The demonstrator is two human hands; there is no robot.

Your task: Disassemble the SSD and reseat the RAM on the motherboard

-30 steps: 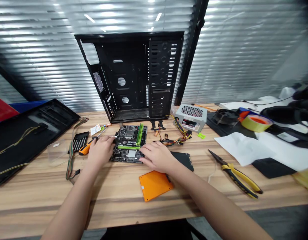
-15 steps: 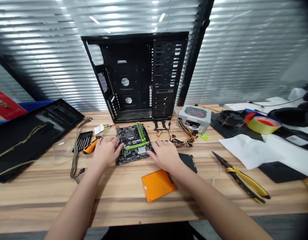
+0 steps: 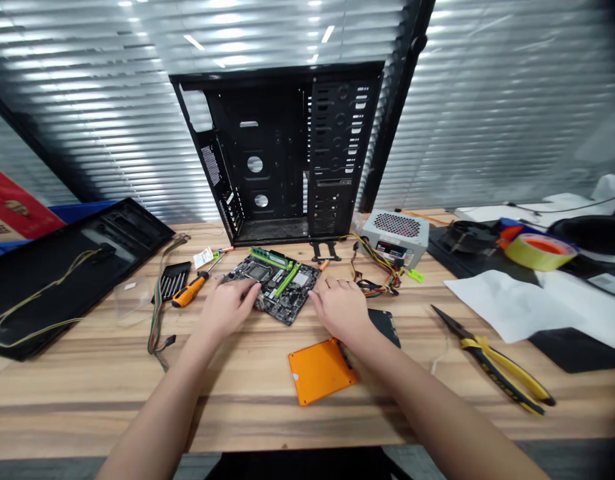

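A black motherboard (image 3: 282,288) with green slots lies turned at an angle on the wooden table (image 3: 87,373), in front of an open black computer case (image 3: 282,153). My left hand (image 3: 228,308) grips its left corner with curled fingers. My right hand (image 3: 341,308) holds its right edge, fingers bent against the board. An orange-handled screwdriver (image 3: 190,293) lies just left of my left hand.
An orange drive plate (image 3: 321,370) and a black drive (image 3: 384,323) lie below my right hand. A power supply (image 3: 394,233) with loose wires sits to the right, then yellow pliers (image 3: 497,363), white paper (image 3: 512,307) and tape (image 3: 540,250). The case side panel (image 3: 62,267) lies at the left.
Both hands have turned the motherboard so that it now sits diagonally, its green slots pointing toward the far left. The view has shifted slightly to the left.
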